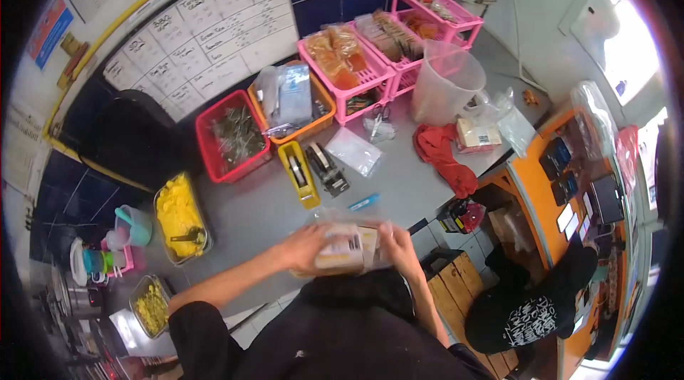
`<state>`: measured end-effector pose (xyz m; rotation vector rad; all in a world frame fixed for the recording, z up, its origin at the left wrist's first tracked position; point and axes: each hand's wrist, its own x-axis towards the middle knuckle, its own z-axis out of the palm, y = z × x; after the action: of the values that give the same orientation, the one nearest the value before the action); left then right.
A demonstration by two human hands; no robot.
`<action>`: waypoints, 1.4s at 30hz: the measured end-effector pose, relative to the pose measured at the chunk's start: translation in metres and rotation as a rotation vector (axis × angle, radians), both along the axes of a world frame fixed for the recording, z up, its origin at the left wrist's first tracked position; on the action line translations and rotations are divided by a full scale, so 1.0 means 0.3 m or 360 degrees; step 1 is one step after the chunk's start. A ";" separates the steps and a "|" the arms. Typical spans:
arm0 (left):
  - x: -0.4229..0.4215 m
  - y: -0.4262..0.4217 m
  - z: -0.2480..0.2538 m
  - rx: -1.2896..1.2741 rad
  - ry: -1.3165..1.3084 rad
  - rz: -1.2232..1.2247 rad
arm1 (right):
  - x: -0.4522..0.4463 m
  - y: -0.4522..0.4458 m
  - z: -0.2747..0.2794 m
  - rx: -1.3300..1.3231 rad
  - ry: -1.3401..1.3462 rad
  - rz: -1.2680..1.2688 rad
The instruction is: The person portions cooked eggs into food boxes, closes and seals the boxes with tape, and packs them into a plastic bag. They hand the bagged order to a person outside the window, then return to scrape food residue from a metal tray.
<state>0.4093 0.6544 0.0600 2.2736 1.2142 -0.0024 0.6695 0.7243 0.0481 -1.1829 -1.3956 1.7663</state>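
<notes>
Close to my body at the counter's front edge, I hold a clear plastic bag (374, 225) with printed pale boxes (350, 250) inside. My left hand (308, 246) grips the bag's left side, fingers slightly blurred over it. On the right, my right hand (397, 245) is closed on the bag's other side. A blue pen-like item (364, 202) lies just beyond the bag. Past it are a yellow tape dispenser (299, 175), a black tape dispenser (329, 170) and a flat stack of clear bags (355, 152).
A red basket (210, 139), an orange basket (324, 111) and pink racks (370, 89) line the wall. Rightward are a clear jug (445, 81) and red cloth (443, 153). A tray of yellow food (178, 212) stands left. Another person (527, 302) is at the right.
</notes>
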 end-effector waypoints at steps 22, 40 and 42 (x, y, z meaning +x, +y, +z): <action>0.036 0.266 -0.075 -0.0653 -0.0019 0.0591 | -0.048 0.001 -0.061 0.1902 -0.1180 0.1520; -0.110 -0.206 -0.046 0.0562 -0.0377 0.1013 | -0.079 0.055 0.069 0.1296 -0.1335 0.0764; -0.084 -0.235 -0.025 0.0758 -0.0751 0.1426 | -0.072 0.018 0.064 0.1287 -0.1346 0.0824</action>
<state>0.3842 0.5840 0.0524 1.6952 1.9622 1.1787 0.6479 0.7298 0.0673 -1.1679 -2.7468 0.7072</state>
